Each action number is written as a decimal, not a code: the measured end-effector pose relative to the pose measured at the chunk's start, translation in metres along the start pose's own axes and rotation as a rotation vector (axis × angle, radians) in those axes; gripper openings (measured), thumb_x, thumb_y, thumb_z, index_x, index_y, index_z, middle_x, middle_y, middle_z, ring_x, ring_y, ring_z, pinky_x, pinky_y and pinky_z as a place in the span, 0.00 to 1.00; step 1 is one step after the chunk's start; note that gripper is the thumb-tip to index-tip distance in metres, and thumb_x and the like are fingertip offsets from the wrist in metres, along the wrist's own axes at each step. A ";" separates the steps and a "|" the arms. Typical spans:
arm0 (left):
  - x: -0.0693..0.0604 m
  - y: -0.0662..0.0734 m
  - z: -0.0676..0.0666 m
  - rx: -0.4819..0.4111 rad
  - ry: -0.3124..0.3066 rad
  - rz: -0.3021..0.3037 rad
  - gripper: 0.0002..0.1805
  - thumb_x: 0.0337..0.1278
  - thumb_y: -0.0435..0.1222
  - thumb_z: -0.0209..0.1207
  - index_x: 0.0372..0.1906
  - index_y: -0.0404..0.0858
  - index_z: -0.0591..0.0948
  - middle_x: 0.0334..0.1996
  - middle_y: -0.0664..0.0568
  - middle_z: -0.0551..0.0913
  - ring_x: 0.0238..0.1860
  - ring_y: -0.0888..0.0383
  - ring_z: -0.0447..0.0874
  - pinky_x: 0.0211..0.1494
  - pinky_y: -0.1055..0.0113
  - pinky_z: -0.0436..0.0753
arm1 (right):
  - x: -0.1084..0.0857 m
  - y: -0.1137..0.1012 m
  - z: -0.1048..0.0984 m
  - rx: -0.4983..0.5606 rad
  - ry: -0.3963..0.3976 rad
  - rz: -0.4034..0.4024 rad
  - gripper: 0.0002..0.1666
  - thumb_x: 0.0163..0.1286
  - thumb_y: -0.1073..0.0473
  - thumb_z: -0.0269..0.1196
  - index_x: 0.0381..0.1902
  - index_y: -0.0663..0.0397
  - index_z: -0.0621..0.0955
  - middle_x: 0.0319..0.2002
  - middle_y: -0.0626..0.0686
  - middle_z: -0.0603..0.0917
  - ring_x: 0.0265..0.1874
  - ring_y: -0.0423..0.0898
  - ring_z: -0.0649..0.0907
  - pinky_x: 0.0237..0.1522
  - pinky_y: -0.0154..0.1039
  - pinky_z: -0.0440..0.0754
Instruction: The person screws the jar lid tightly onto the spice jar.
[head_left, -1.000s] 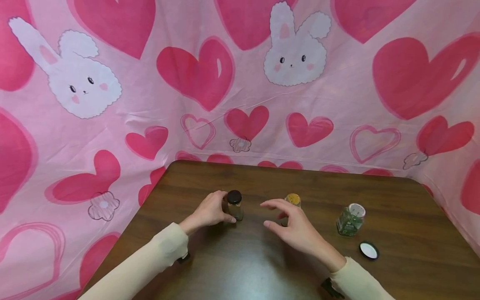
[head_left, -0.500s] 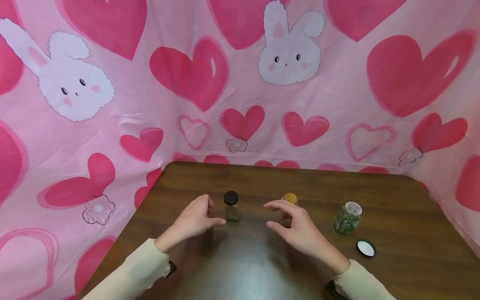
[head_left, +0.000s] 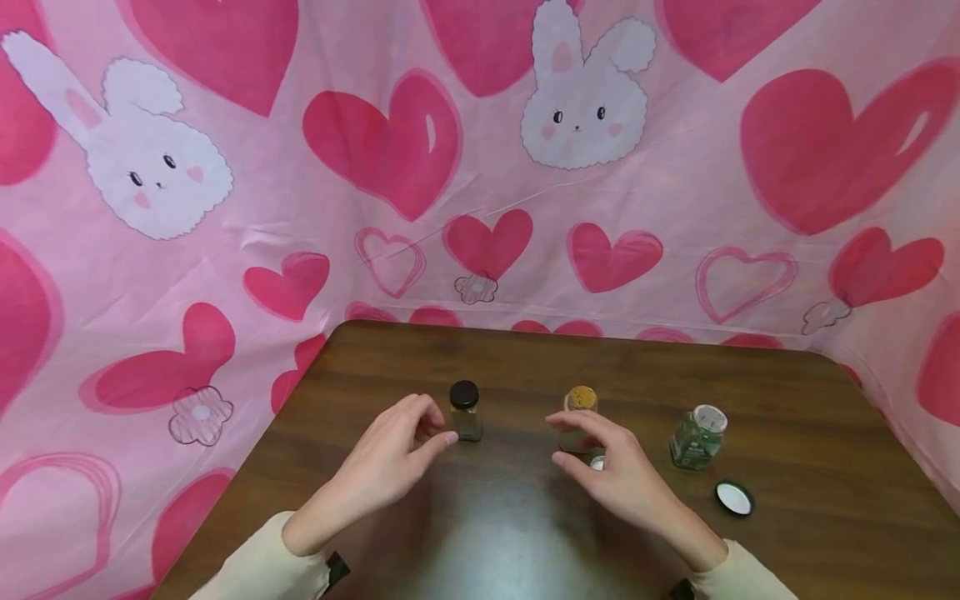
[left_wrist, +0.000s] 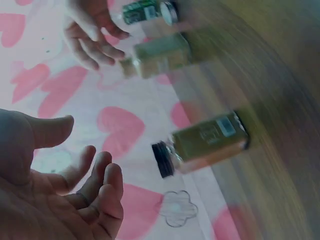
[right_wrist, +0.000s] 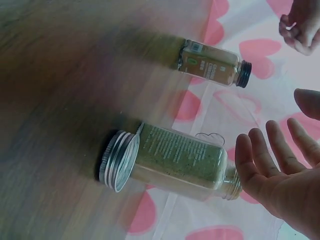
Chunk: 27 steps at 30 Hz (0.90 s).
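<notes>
A square glass spice jar with a black lid (head_left: 466, 414) stands upright on the table, closed. My left hand (head_left: 386, 458) hovers just left of it with fingers loosely bent, holding nothing; the left wrist view shows a gap between hand and jar (left_wrist: 210, 142). My right hand (head_left: 622, 467) is in front of a lidless jar with yellow-brown contents (head_left: 581, 398) and partly hides it. Its fingers (right_wrist: 272, 150) are loosely spread near the jar's mouth and grip nothing; whether they touch the glass I cannot tell. A lid (right_wrist: 120, 161) stands near that jar's base.
To the right stands a lidless jar of green herbs (head_left: 699, 439) with a white top. Its dark-rimmed lid (head_left: 733, 498) lies white side up in front of it. A pink heart-and-rabbit cloth (head_left: 495, 183) hangs behind the brown wooden table (head_left: 420, 354).
My left hand has let go of the black-lidded jar and drawn back toward me. My right hand has shifted slightly right and nearer, uncovering the lid beside the yellow-brown jar.
</notes>
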<state>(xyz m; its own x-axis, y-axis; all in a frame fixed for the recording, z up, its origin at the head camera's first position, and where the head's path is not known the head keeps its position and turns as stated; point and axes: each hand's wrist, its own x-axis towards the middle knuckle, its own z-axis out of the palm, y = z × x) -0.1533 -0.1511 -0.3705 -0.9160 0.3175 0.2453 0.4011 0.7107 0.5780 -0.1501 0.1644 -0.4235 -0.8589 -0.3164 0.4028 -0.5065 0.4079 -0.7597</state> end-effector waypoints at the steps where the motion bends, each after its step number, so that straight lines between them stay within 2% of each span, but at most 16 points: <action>1: -0.001 0.002 0.000 -0.015 -0.003 0.015 0.10 0.63 0.39 0.73 0.39 0.49 0.81 0.34 0.65 0.78 0.37 0.61 0.80 0.43 0.63 0.81 | -0.001 0.000 -0.001 0.003 0.001 0.006 0.24 0.68 0.63 0.75 0.60 0.42 0.85 0.56 0.44 0.86 0.44 0.41 0.86 0.48 0.47 0.85; 7: -0.005 0.011 0.005 -0.086 -0.058 0.067 0.09 0.66 0.38 0.71 0.45 0.50 0.82 0.39 0.66 0.80 0.40 0.66 0.80 0.46 0.62 0.83 | -0.007 -0.001 -0.004 -0.016 0.018 0.014 0.24 0.67 0.62 0.76 0.59 0.40 0.85 0.55 0.42 0.86 0.41 0.40 0.85 0.45 0.41 0.84; 12: -0.005 0.018 0.012 -0.149 -0.113 0.095 0.10 0.67 0.39 0.70 0.48 0.50 0.82 0.41 0.67 0.80 0.41 0.65 0.81 0.45 0.63 0.82 | -0.014 0.002 -0.006 -0.029 0.038 0.020 0.25 0.65 0.65 0.77 0.57 0.39 0.86 0.49 0.39 0.86 0.38 0.41 0.83 0.38 0.41 0.83; 16: -0.002 0.025 0.017 -0.196 -0.123 0.117 0.09 0.68 0.39 0.70 0.48 0.49 0.82 0.41 0.66 0.81 0.41 0.64 0.81 0.45 0.63 0.82 | -0.018 0.004 -0.008 -0.036 0.058 0.049 0.27 0.63 0.68 0.77 0.56 0.37 0.86 0.45 0.38 0.86 0.35 0.43 0.82 0.34 0.40 0.83; 22: 0.002 0.033 0.028 -0.224 -0.123 0.145 0.09 0.68 0.38 0.70 0.48 0.49 0.83 0.40 0.64 0.82 0.40 0.62 0.81 0.43 0.64 0.82 | -0.025 0.006 -0.013 -0.084 0.085 0.040 0.27 0.63 0.69 0.76 0.57 0.39 0.86 0.50 0.37 0.86 0.38 0.44 0.85 0.40 0.42 0.84; 27: 0.006 0.035 0.035 -0.221 -0.123 0.159 0.09 0.66 0.38 0.71 0.47 0.48 0.84 0.38 0.65 0.82 0.40 0.62 0.80 0.42 0.63 0.82 | -0.029 0.009 -0.015 -0.072 0.091 0.024 0.26 0.64 0.68 0.76 0.57 0.41 0.86 0.51 0.38 0.87 0.40 0.47 0.87 0.44 0.43 0.85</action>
<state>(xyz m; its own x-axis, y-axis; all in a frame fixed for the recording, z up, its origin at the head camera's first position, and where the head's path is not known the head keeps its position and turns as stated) -0.1441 -0.1023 -0.3756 -0.8281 0.4976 0.2581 0.5157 0.4959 0.6987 -0.1308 0.1900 -0.4341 -0.8723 -0.2285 0.4323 -0.4874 0.4759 -0.7321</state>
